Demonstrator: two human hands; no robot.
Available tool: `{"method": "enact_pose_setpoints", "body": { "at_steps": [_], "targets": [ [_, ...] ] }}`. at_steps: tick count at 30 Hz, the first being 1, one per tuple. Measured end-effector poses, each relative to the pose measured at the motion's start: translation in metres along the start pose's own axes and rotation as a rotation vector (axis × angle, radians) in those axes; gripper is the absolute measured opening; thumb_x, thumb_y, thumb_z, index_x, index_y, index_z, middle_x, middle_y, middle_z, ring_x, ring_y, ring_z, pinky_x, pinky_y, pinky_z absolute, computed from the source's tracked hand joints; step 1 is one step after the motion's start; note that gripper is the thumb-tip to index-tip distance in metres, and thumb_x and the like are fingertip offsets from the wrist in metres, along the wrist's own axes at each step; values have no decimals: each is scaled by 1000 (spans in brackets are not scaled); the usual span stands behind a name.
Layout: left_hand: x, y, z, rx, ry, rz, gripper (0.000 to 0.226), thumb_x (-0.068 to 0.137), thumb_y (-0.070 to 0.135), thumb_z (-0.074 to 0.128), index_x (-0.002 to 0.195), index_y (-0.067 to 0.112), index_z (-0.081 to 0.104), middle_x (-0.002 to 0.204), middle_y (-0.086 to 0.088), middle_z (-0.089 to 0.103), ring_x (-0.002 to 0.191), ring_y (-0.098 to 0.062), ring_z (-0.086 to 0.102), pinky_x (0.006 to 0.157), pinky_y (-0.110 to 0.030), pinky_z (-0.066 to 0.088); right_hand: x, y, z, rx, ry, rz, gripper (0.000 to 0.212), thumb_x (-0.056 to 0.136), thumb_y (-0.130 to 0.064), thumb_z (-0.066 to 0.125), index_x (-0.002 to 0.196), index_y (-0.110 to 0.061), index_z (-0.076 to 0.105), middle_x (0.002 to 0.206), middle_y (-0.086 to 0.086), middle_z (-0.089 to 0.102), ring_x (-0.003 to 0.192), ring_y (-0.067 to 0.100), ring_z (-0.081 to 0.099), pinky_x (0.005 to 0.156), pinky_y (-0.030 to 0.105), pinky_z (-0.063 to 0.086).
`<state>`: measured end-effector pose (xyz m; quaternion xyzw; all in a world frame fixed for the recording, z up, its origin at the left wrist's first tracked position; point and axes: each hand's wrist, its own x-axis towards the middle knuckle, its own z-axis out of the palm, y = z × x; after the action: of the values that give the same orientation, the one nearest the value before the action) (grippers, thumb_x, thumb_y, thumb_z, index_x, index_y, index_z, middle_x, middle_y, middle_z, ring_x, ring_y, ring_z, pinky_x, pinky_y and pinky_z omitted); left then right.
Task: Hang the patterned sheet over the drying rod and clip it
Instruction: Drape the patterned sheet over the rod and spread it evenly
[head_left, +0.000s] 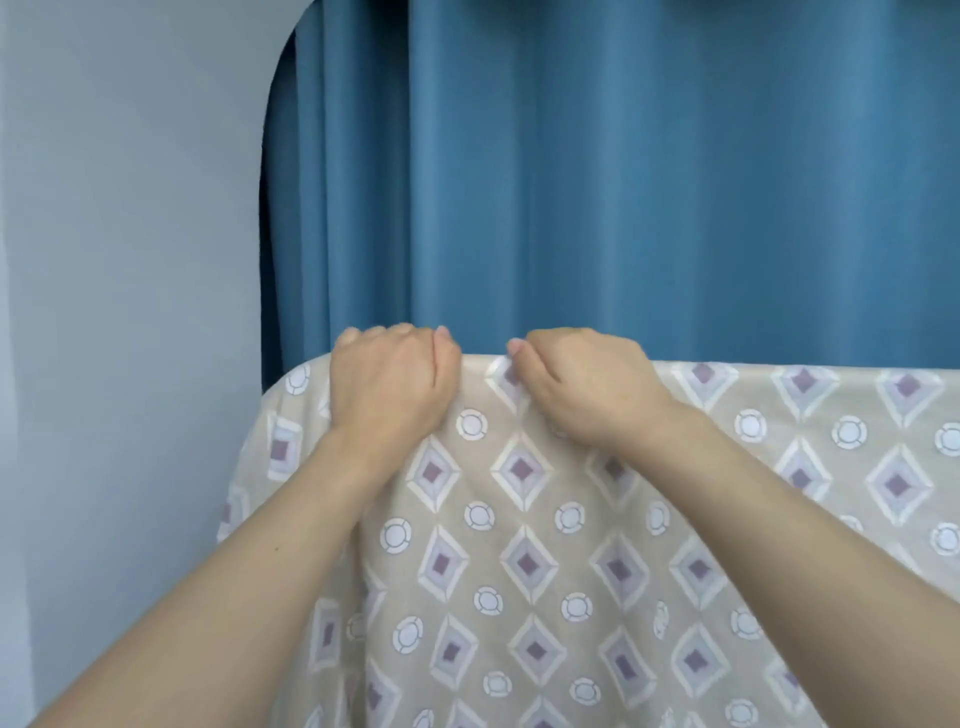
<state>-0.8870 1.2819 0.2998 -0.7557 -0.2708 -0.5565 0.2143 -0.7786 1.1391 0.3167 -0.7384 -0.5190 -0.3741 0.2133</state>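
Blue curtain (623, 182) across far side; pale wall (130, 234) at left. Patterned sheet (545, 545) draped near, top fold running left to right, rod beneath not visible. Left hand (387, 382) and right hand (582, 384) side by side, fingers curled gripping top fold.

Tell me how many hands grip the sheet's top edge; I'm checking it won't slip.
2: the left hand near the patterned sheet's left end, the right hand just beside it. No clips visible.
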Motion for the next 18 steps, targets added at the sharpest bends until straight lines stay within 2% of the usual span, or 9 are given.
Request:
{"method": "enact_pose_setpoints", "body": {
  "at_steps": [3,5,6,8,10,12,15,18],
  "targets": [
    [20,3,-6,-47,-225,-23,45,98,31,26,59,15,44,68,-4,52,69,-29,48,63,-33,33,6,-18,7,-9,13,-25,46,102,-44,18,66,-23,38,71,-7,48,75,23,50,63,33,32],
    [33,3,-11,-128,-385,-19,42,98,33,26,64,15,44,75,-5,51,77,-30,50,66,-34,34,8,-20,6,-50,-10,38,51,102,-46,16,63,-22,40,69,-4,50,75,26,52,64,33,32],
    [35,2,-13,-152,-402,-1,42,98,33,26,65,14,44,75,-6,52,77,-30,50,66,-34,34,10,-21,4,-65,-21,73,54,102,-47,15,63,-21,43,68,-2,51,75,28,52,64,33,33],
    [29,-6,-13,-144,-309,4,44,97,33,28,64,12,47,69,-5,51,72,-31,49,63,-34,33,14,-22,0,-84,-60,140,56,101,-47,16,63,-19,45,67,0,48,75,29,50,66,34,34],
    [13,-22,-11,-136,-173,-89,45,97,32,29,64,12,49,62,-2,47,66,-33,48,61,-34,33,18,-23,-3,-74,-127,192,51,100,-43,18,66,-17,45,71,1,47,76,29,49,68,34,34],
    [-1,-38,-9,-173,-102,-165,46,101,33,26,63,14,46,60,-1,47,65,-35,48,61,-35,34,24,-24,-5,-40,-204,234,45,99,-38,20,68,-16,44,75,1,48,79,27,49,70,34,34],
    [-3,-51,-10,-236,-85,-172,48,103,34,22,61,15,38,59,0,47,65,-36,48,62,-36,36,33,-32,-4,37,-226,234,41,100,-32,23,69,-14,43,76,2,48,80,28,48,69,34,35],
    [4,-53,-11,-277,-146,-171,52,103,35,23,59,13,39,59,-1,48,66,-35,48,63,-36,35,39,-55,6,93,-156,128,45,101,-36,25,67,-16,45,75,1,50,79,29,51,68,35,35]
  ]
}}
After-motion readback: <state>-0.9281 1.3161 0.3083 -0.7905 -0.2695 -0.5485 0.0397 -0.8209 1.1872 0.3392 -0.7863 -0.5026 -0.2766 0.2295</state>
